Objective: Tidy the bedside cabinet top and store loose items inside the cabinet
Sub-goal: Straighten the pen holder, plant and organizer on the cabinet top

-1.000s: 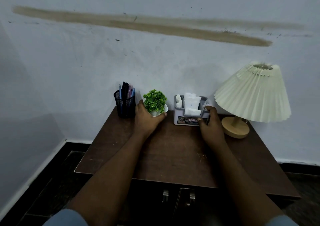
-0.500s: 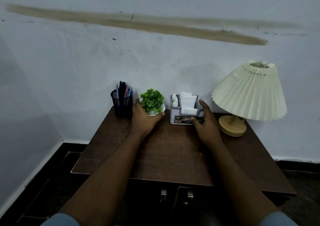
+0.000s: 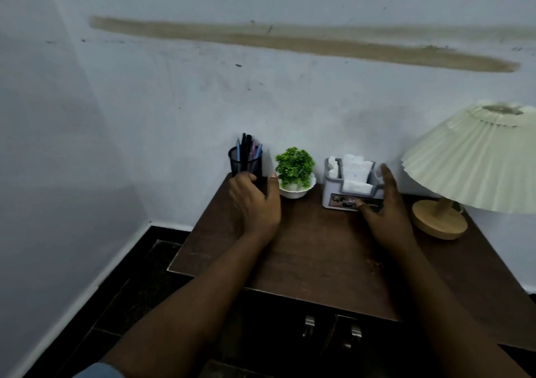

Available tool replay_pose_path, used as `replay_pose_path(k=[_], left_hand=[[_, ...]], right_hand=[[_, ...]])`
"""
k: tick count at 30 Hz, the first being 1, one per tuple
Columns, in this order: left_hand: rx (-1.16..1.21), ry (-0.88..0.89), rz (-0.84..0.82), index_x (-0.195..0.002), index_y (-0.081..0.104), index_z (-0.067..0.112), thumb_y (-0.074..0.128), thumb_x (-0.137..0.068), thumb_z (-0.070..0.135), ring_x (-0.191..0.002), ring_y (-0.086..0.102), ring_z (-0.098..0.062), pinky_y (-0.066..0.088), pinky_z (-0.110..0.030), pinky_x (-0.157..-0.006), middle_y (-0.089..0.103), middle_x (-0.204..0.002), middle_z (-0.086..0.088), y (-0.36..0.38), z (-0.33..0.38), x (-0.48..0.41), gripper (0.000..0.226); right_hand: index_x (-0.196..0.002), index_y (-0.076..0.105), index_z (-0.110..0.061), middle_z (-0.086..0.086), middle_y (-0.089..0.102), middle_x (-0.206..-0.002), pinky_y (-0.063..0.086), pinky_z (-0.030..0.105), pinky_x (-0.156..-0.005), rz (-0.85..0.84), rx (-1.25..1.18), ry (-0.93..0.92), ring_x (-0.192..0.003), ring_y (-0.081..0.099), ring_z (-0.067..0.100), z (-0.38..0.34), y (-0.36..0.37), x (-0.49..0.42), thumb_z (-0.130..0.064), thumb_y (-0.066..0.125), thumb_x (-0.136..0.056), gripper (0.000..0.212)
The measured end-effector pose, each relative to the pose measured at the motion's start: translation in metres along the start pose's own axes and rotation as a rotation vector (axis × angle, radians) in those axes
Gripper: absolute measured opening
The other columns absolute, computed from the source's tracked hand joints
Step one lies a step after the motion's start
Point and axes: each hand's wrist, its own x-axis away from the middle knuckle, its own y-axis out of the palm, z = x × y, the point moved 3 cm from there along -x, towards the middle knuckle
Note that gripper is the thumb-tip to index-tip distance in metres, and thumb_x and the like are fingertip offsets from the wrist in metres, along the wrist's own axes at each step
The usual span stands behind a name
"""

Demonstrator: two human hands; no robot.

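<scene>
Both forearms are being stretched forward over the cabinet top [image 3: 319,255] from its front edge. The left hand [image 3: 255,206] is being held palm down at the back left corner; its fingers [image 3: 246,178] are being curled against the front of the black mesh pen holder [image 3: 246,164], which is standing in that corner; the thumb is being spread wide, apart from the holder and pointing towards the small potted plant [image 3: 295,171] just beside it on the back edge. Whether the holder is actually being gripped cannot be told.

The right hand [image 3: 388,215] is being held on its edge at the right front corner of the grey organizer [image 3: 339,194], which is standing at the middle of the back edge; its straight fingers are being raised beside the organizer's right wall and its thumb is being laid against the labelled front; the hand is blurred but unclenched, with nothing being clasped. The lamp [image 3: 475,168] is being seen at the back right corner; two cabinet doors [image 3: 309,324] are being seen closed beneath the front edge.
</scene>
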Motion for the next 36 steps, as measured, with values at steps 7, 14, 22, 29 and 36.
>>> replay_pose_path(k=[7,14,22,29,36], left_hand=[[-0.065,-0.141,-0.326,-0.162,0.002,0.018,0.093,-0.067,0.041,-0.152,0.016,-0.028,0.021,-0.042,-0.124,0.012,-0.164,-0.017,-0.008,-0.045,-0.057,0.133],[0.032,-0.238,-0.349,-0.160,-0.014,0.032,0.092,-0.068,0.016,-0.141,0.047,-0.024,0.040,-0.045,-0.117,0.045,-0.157,-0.008,0.004,-0.058,-0.070,0.141],[0.008,-0.257,-0.307,-0.161,-0.014,0.029,0.089,-0.071,0.014,-0.137,0.051,-0.025,0.042,-0.038,-0.113,0.047,-0.154,-0.008,0.003,-0.061,-0.070,0.137],[-0.046,-0.247,-0.299,-0.160,-0.017,0.026,0.093,-0.068,0.024,-0.142,0.044,-0.031,0.039,-0.041,-0.116,0.038,-0.158,-0.015,-0.001,-0.062,-0.065,0.144],[-0.302,-0.162,-0.356,-0.160,-0.013,0.006,0.079,-0.084,0.034,-0.152,0.022,-0.042,0.023,-0.049,-0.124,0.018,-0.163,-0.029,-0.033,-0.031,-0.012,0.123]], right_hand=[[-0.154,0.013,-0.059,-0.010,0.031,-0.164,0.036,0.023,-0.102,-0.003,0.004,-0.010,-0.144,0.037,0.010,0.001,0.004,-0.002,-0.011,0.076,-0.087,0.104],[-0.152,0.007,-0.064,-0.005,0.033,-0.164,0.041,0.042,-0.114,-0.030,0.045,-0.004,-0.145,0.039,0.017,0.000,0.004,-0.002,-0.015,0.076,-0.088,0.106],[-0.151,0.007,-0.064,-0.003,0.034,-0.163,0.042,0.043,-0.114,-0.023,0.038,-0.007,-0.144,0.041,0.017,-0.003,0.004,-0.001,-0.012,0.074,-0.088,0.106],[-0.156,0.009,-0.054,-0.002,0.033,-0.163,0.043,0.040,-0.114,-0.045,0.047,0.013,-0.143,0.043,0.016,-0.006,0.003,0.008,-0.006,0.068,-0.084,0.104],[-0.150,0.042,-0.014,0.008,0.048,-0.151,0.034,0.031,-0.117,0.046,0.193,-0.040,-0.140,0.044,0.021,-0.028,-0.025,0.046,-0.002,0.058,-0.086,0.066]])
